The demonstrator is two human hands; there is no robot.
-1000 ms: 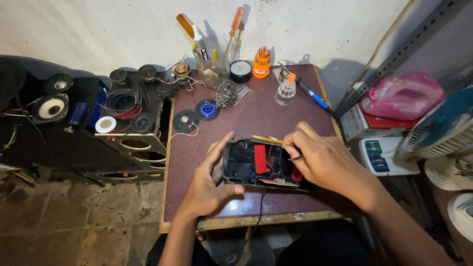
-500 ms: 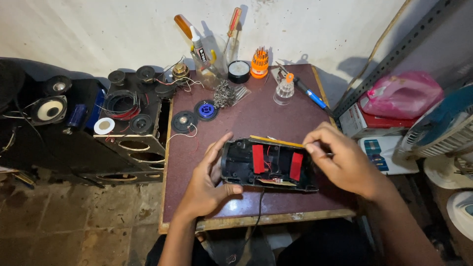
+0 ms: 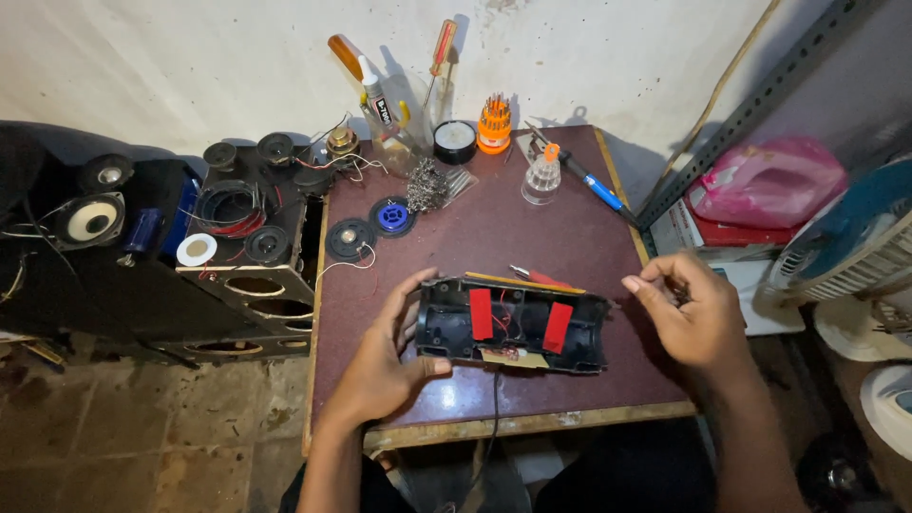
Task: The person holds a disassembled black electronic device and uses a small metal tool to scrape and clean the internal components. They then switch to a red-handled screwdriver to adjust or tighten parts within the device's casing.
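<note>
A long black plastic speaker housing (image 3: 513,328) lies open side up on the dark red table (image 3: 475,228), with two red tape patches (image 3: 481,313) and thin wires inside. My left hand (image 3: 385,366) grips its left end, thumb over the front edge. My right hand (image 3: 698,318) hovers just off the housing's right end, fingers curled in with nothing visible in them. A yellow and red hand tool (image 3: 532,278) lies right behind the housing. A black cable (image 3: 494,399) drops from the housing over the table's front edge.
Two small round speakers (image 3: 349,237) sit at the table's left. An orange bit set (image 3: 494,123), a blue-handled screwdriver (image 3: 598,185), a small clear bottle (image 3: 542,176) and a glue bottle (image 3: 375,100) stand at the back. A speaker cabinet (image 3: 247,218) is left, a fan (image 3: 845,247) right.
My right hand has lifted off the housing and moved away to the right. The housing has shifted slightly rightward, and my left hand keeps its grip.
</note>
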